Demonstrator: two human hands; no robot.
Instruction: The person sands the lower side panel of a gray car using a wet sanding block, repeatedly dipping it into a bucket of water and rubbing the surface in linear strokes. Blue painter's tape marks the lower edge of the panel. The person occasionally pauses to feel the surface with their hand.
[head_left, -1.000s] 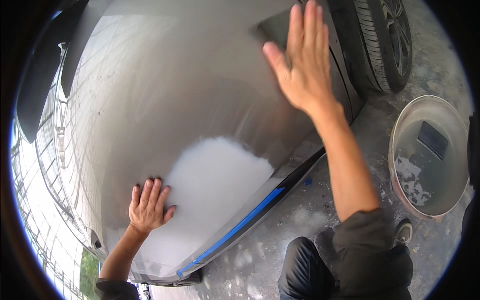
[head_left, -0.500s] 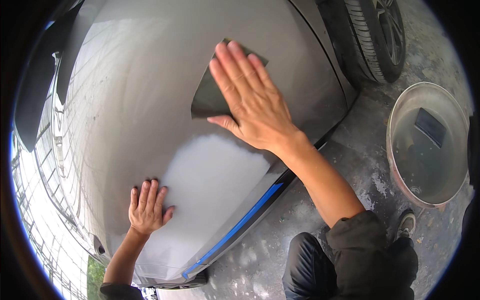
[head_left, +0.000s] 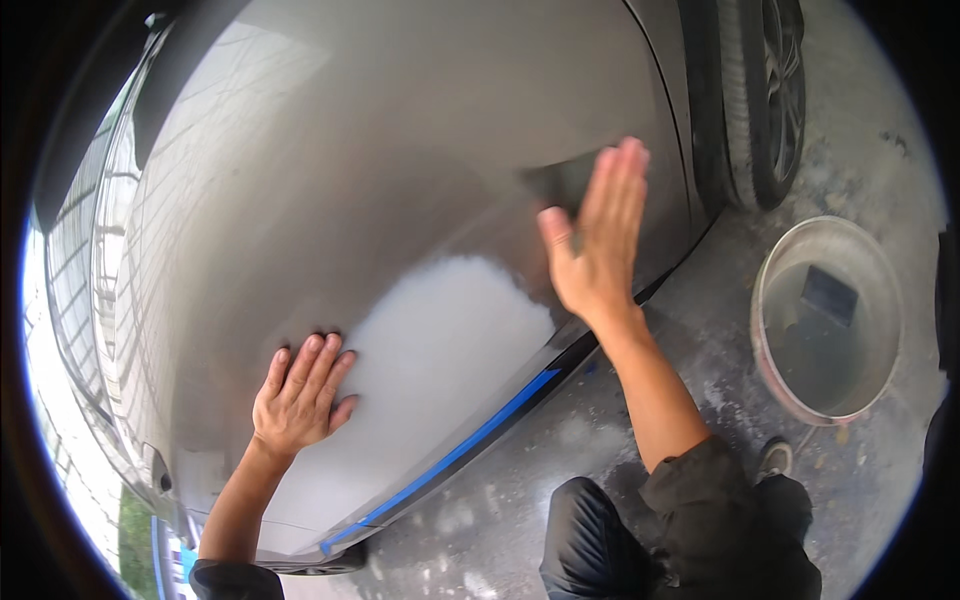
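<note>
So the dark sheet (head_left: 560,183) is pinned on the car (head_left: 400,170) under the right hand (head_left: 600,245), fingers together and thumb out, probably for even pressure, while the left hand (head_left: 300,395) is planted loosely spread by the white patch (head_left: 450,345), seemingly for balance.

Wheel (head_left: 760,120) seen upper right. Bucket (head_left: 880,300) set below it on stained grey floor (head_left: 520,500); cloudy water (head_left: 815,365) held inside, dark block (head_left: 829,295) seen there, lying askew. Greenery (head_left: 134,535) glimpsed lower left.
</note>
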